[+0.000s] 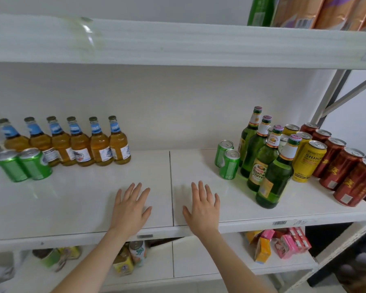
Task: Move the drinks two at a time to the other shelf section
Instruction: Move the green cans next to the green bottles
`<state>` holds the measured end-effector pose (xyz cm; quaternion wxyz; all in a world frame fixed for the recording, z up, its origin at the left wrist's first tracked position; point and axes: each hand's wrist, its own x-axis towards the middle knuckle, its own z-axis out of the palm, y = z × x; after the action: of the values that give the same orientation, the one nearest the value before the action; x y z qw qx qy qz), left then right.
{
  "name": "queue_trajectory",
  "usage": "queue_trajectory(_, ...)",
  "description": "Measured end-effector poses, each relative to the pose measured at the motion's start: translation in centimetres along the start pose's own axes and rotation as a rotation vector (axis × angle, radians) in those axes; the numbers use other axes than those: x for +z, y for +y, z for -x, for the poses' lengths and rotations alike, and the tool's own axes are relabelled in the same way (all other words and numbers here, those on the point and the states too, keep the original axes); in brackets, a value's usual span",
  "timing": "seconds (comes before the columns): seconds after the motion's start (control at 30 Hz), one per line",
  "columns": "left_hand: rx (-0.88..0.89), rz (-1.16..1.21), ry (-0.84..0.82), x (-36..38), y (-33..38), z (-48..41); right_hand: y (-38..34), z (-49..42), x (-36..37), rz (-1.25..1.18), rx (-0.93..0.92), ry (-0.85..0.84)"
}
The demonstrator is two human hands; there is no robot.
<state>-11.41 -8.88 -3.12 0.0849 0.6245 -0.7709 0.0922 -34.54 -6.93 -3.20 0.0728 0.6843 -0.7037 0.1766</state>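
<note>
Both hands are empty. My left hand (131, 210) and right hand (202, 210) lie spread wide and palm down, low over the front of the shelf (72, 208), one on each side of the seam (171, 187) that divides its two sections. I cannot tell whether the palms touch the board.

**Hazards**
- The green bottles (268, 163) stand packed together. The front one is near the shelf's front edge. A reach past them for cans could tip one, and it would likely fall and break.
- The right green cans (227, 163) stand just beside those bottles, so a careless lift could nudge the glass.
- One drink per hand means smooth cylinders held single-handed, so I judge a slip possible.
- The nearest of the red cans (342, 170) sits close to the front right edge.

**Count, left section**
- Amber bottles (80, 144): six, in a row at the back.
- Left green cans (23, 166): two, in front of the row.

**Count, right section**
- Green cans: two.
- Green bottles: four.
- Yellow cans (309, 163): three visible.
- Red cans: five visible.
- Any can behind the bottles is too hidden to count.

Drinks remain on both sections. I cannot tell which section is the destination.
</note>
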Motion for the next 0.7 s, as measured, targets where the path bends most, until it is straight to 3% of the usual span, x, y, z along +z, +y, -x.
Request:
queue_trajectory(0.4,0.033,-0.079,0.066,-2.0,-11.3,5.5,-12.3,2.7,-0.3,-0.069,-0.037,-0.033)
queue_trajectory(0.7,0.029,-0.139,0.106,-1.5,-19.6,3.5,-21.8,-0.6,2.9,-0.018,-0.046,-0.007)
